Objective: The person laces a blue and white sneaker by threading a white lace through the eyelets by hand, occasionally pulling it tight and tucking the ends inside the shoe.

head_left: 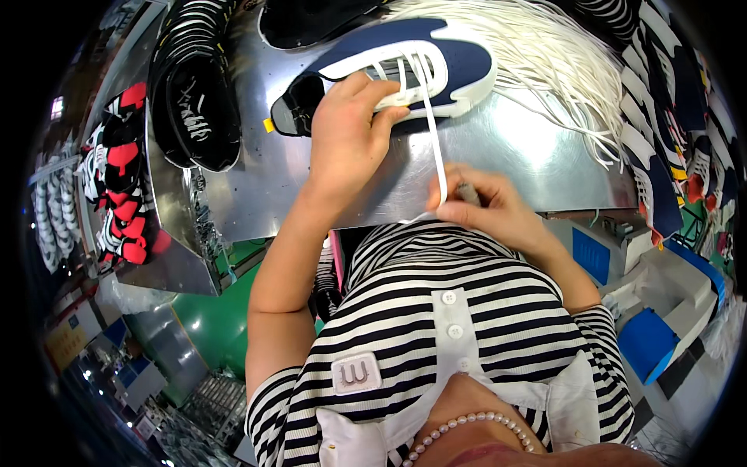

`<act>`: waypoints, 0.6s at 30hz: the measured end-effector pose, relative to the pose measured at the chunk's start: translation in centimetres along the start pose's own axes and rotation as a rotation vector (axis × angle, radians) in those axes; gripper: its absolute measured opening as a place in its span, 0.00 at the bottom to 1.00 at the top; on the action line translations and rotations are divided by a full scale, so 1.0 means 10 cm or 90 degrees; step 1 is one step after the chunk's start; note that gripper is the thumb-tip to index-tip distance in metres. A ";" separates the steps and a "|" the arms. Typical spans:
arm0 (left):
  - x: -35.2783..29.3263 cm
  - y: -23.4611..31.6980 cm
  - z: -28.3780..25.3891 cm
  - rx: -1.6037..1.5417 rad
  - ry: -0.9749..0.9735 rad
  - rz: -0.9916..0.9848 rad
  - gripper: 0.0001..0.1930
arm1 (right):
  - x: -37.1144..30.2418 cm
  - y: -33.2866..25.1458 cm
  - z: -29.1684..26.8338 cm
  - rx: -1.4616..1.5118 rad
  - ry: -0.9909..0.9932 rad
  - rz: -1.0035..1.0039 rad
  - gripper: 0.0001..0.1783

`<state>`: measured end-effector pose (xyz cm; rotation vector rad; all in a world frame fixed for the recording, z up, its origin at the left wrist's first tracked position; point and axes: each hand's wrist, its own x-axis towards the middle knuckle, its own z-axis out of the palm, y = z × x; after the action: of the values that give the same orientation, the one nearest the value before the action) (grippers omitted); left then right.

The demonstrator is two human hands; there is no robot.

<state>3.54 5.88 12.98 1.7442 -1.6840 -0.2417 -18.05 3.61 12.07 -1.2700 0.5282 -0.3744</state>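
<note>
A navy and white sneaker (pixel 467 66) lies on its side on the metal table, toe to the right, partly laced with white lace. My left hand (pixel 346 136) is closed on the sneaker near its opening, with thumb and fingers at the white eyelet edge. From the eyelets a white shoelace (pixel 433 136) runs taut down to my right hand (pixel 490 202). That hand is closed, pinching the lace near the table's front edge. A short grey-brown rod-like end (pixel 468 193) sticks out of the same hand; the rest of it is hidden.
Behind the sneaker, a heap of white shoelaces (pixel 537 66) spreads across the metal table (pixel 537 144). Black shoes (pixel 194 117) stand to the left, beside red, black and white shoe parts (pixel 124 179). Navy sneakers (pixel 654 179) are stacked at the right, above a blue and grey bin (pixel 650 338).
</note>
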 end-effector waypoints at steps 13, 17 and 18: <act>-0.14 -0.21 0.18 -0.120 -0.203 -0.088 0.17 | 0.86 0.34 -0.35 -0.255 0.310 -0.239 0.09; -0.17 -0.14 0.29 -0.044 -0.135 -0.121 0.16 | 0.88 0.39 -0.28 -0.233 0.332 -0.269 0.06; -0.17 -0.14 0.31 -0.030 -0.118 -0.120 0.15 | 0.85 0.38 -0.30 -0.280 0.323 -0.243 0.08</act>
<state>2.61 6.24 9.32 1.8951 -1.6263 -0.5393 -12.90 -2.41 6.34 -1.7154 0.8288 -0.9554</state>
